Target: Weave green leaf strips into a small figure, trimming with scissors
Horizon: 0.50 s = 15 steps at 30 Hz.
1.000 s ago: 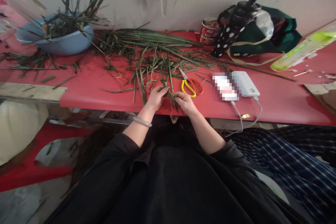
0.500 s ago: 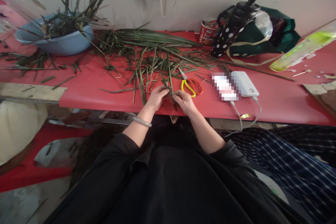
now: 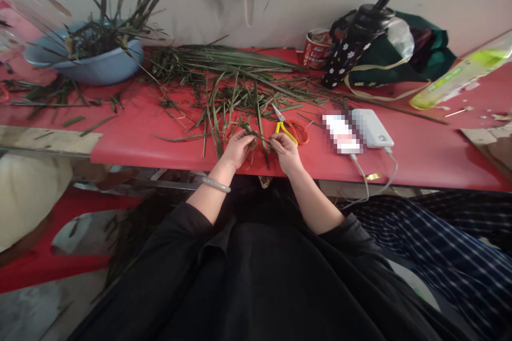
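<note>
Near the table's front edge, my left hand is closed on a small knotted piece of green leaf strips, its top showing above the fingers. My right hand pinches the end of a thin leaf strip that runs across from that piece. The fingers partly hide the piece, so its full shape does not show. Just beyond my right hand lie scissors with one yellow and one red handle, blades pointing away. Loose long green leaves are spread on the table behind both hands.
A blue basin full of leaves stands back left. At the back right are a red tub, a black flowered bottle and a dark green bag. A white power bank with a cable lies right of the scissors, on the red tabletop.
My right hand has drawn a little to the right, and a strip now stretches between the hands. The knotted piece in my left hand has tipped to the left.
</note>
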Each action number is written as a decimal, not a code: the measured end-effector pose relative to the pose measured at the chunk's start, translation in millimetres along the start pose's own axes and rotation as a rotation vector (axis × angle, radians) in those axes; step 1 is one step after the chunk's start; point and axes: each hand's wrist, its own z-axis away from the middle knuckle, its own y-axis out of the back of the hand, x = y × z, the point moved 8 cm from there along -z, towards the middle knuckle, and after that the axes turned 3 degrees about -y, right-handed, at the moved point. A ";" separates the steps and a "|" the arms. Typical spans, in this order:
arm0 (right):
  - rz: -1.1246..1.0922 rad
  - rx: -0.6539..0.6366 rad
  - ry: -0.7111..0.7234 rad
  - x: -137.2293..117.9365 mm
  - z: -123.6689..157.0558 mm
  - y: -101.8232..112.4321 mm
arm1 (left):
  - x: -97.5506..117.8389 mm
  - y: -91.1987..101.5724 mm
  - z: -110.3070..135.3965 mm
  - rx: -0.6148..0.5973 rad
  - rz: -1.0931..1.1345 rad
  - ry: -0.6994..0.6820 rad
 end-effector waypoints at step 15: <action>0.121 -0.093 0.001 3.0 4.5 -10.0 | -4.4 -2.0 -0.7 -0.037 -0.048 0.039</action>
